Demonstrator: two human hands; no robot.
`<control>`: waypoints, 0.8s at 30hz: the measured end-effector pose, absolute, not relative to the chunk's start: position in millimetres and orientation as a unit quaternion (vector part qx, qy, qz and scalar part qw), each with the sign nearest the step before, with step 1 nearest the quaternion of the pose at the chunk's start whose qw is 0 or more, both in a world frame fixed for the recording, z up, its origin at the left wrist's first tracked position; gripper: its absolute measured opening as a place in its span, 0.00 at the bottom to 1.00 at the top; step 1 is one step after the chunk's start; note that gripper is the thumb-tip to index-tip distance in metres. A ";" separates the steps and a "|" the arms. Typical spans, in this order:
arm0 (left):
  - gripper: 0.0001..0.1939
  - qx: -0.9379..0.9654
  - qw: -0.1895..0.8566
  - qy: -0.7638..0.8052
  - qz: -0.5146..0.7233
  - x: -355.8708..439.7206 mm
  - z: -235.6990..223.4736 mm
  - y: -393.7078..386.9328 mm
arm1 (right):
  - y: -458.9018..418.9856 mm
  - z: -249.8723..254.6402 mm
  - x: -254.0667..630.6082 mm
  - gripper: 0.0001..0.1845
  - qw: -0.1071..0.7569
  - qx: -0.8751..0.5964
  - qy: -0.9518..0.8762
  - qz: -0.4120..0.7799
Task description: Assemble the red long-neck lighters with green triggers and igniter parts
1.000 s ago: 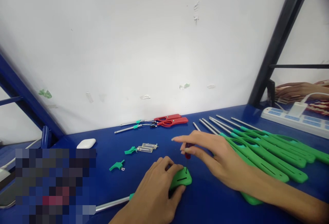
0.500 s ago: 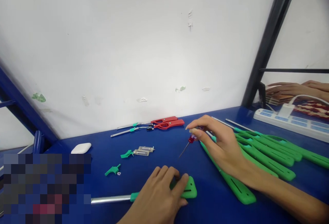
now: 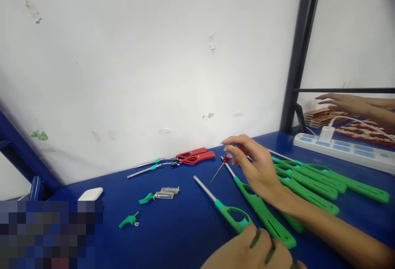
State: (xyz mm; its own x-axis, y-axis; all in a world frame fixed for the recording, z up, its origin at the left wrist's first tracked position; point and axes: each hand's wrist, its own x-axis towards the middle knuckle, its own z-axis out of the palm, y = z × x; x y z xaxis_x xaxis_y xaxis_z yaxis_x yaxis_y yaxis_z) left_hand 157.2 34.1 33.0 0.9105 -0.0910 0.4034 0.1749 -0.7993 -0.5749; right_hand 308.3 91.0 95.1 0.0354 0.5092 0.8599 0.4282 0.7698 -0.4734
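Observation:
My left hand [image 3: 251,250] is closed over the handle of a green long-nosed lighter [image 3: 230,215] at the bottom of the head view; its metal tube points up and left. A small screwdriver [image 3: 217,172] with a red-and-clear handle is pinched between the fingers of my right hand [image 3: 254,164], its shaft slanting down-left above the table. Beneath and beside the right forearm lie several more green lighters [image 3: 314,184]. One of them [image 3: 268,215] rests just right of the held lighter, partly hidden by my right hand.
Two opened red lighters [image 3: 197,157] lie by the wall. Clear fuel tanks [image 3: 166,193] and a loose green trigger [image 3: 129,219] are at centre-left, near a white case [image 3: 90,194]. A power strip [image 3: 345,149] stands at right; another person's hand [image 3: 348,103] shows beyond the frame post.
My left hand has moved right with the green lighter, turning its tube from pointing left to pointing up-left. My right hand still holds the screwdriver. The view has shifted slightly.

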 end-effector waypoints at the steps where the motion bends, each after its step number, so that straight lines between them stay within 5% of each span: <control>1: 0.08 -0.926 0.317 -0.020 -0.202 158.2 35.2 36.2 | 90.4 94.7 307.6 0.06 0.632 -0.335 -0.698 0.027; 13: 0.12 -0.926 0.311 -0.212 -0.008 99.4 84.4 116.6 | 94.5 81.4 302.6 0.10 0.520 -0.299 -0.800 -0.034; 16: 0.20 -0.914 0.315 -0.252 0.039 85.7 79.7 162.8 | 95.9 73.9 301.2 0.13 0.454 -0.291 -0.841 -0.043; 24: 0.21 -0.876 0.295 -0.378 0.048 97.7 65.1 211.4 | 82.4 65.0 293.3 0.07 0.217 -0.242 -0.944 -0.049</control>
